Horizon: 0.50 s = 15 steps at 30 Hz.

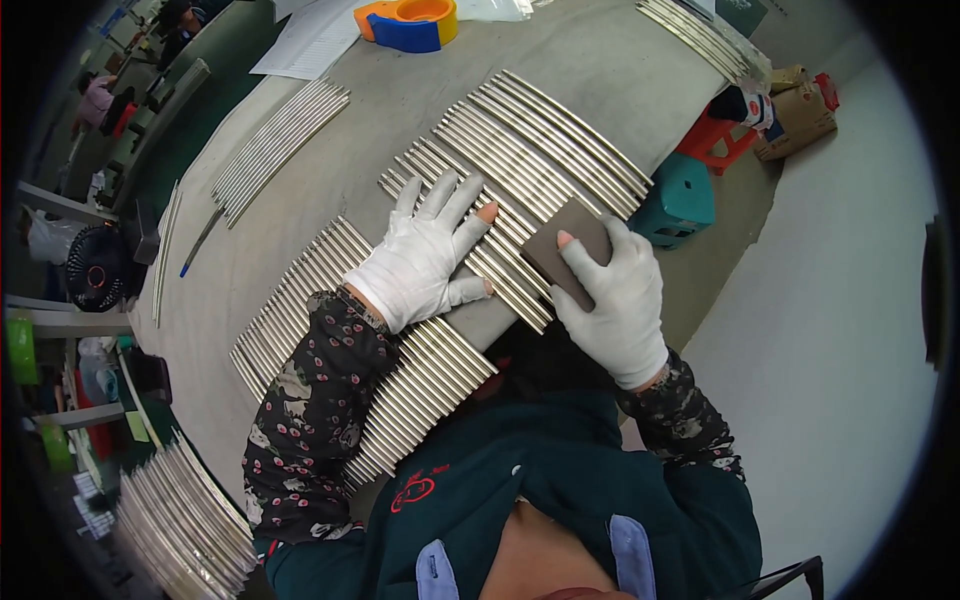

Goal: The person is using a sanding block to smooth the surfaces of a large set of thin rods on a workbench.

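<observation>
Closest to us, the near rods (pixel 430 390) lie side by side on the table (pixel 400 110), partly hidden beneath our left forearm (pixel 310 430). Just beyond, our gloved left hand (pixel 425 250) rests with fingers spread, its fingertips over the left part of the main rods (pixel 510 285). Our right hand (pixel 622 300), also gloved and apart from the left, is clamped on a brown block (pixel 552 262), which sits over the lower right part of those same rods. Past their right ends stands a teal stool (pixel 680 200), with a red stool (pixel 715 140) just behind it. Farther off, toward the left, lie the side rods (pixel 280 145), then papers (pixel 305 45) and, beside them, a tape dispenser (pixel 405 35).
</observation>
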Motion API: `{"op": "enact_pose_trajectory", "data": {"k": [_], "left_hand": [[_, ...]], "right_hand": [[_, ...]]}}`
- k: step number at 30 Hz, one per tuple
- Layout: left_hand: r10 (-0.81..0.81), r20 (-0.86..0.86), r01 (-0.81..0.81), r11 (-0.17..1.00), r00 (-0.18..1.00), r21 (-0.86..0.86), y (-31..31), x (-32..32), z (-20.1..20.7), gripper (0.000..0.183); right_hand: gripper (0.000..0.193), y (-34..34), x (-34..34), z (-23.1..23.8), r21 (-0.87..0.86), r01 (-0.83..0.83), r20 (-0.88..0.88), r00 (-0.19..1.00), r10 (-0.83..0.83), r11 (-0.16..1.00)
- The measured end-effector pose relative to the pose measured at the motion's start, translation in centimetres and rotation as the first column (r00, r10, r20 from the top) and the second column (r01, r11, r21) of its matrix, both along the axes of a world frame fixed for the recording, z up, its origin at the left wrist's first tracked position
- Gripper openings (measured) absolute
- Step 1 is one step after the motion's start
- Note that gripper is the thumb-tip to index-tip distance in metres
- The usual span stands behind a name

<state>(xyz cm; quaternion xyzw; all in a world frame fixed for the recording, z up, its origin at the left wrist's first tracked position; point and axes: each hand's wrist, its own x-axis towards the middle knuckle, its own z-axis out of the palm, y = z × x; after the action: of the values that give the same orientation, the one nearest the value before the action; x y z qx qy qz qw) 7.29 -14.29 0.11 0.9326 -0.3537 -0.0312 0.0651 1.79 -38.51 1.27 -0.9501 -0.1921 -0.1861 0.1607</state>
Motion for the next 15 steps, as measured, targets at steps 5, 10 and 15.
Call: {"op": "enact_pose_trajectory", "data": {"k": [5,10,15], "left_hand": [[0.003,0.042,0.0,0.998,0.999,-0.065,-0.3,-0.2,-0.6,0.081],[-0.008,0.081,0.013,0.998,0.997,-0.069,-0.2,-0.5,-0.4,0.078],[-0.002,0.06,0.005,0.998,0.998,-0.056,0.0,-0.4,-0.4,0.079]], "right_hand": [[0.054,-5.1,-4.1,0.6,-0.197,0.039,-0.114,0.992,-0.063,0.98],[0.055,-5.1,-5.4,0.2,-0.001,0.084,-0.088,0.993,-0.084,0.996],[0.057,-3.9,-4.1,-0.1,0.061,0.019,-0.008,1.0,-0.019,0.998]]}}
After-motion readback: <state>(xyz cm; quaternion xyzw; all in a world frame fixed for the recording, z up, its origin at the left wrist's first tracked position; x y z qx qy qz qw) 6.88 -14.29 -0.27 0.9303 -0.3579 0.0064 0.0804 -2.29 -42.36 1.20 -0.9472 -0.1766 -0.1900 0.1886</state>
